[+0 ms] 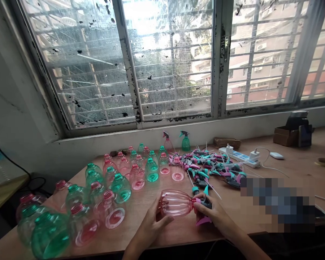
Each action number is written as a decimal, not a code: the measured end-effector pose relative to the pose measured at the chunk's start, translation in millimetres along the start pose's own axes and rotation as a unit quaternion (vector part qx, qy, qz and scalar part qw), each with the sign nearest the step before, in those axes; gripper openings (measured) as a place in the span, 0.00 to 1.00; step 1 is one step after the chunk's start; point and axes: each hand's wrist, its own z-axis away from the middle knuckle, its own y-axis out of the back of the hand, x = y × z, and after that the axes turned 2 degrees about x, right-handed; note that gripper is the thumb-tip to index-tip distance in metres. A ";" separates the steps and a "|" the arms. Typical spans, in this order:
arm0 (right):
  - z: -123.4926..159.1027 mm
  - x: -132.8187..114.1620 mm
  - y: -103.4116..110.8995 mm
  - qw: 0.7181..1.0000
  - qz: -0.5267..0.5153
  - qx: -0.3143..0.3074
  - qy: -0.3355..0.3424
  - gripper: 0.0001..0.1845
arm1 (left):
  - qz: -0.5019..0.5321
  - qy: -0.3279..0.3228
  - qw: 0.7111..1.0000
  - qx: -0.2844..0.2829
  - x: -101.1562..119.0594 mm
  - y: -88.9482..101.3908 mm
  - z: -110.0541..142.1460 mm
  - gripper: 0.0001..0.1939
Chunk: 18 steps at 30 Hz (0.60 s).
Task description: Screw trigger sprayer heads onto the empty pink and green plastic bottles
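Note:
A clear pink spray bottle (176,203) lies sideways above the front of the table, its base to the left and its neck to the right. My left hand (157,220) is wrapped around the base end. At the neck, my right hand (209,213) grips a pink and grey spray head (197,203) that meets the bottle's mouth; whether it is threaded on I cannot tell. Just behind that hand lies a teal spray head (196,190). Farther back spreads a pile of loose pink, teal and grey spray heads (203,164) with thin tubes.
Many open pink and green bottles, such as a green bottle (51,234), cover the table's left side. Two bottles with heads, one green (186,142), stand by the wall. A power strip (239,157), a brown box (284,136) and a blurred patch (278,202) are to the right.

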 end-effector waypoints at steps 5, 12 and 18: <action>-1.4 2.1 -0.2 0.999 -0.035 0.003 -0.008 0.23 | -0.002 -0.019 1.000 -0.010 3.9 -3.3 2.0 0.50; -0.7 -0.2 -0.6 1.000 -0.018 -0.006 -0.007 0.23 | -0.019 -0.016 1.000 -0.008 -2.0 -0.6 2.2 0.51; 1.2 -3.9 -1.4 0.999 -0.026 -0.016 -0.012 0.22 | 0.016 0.014 1.000 -0.007 -8.2 1.0 0.7 0.50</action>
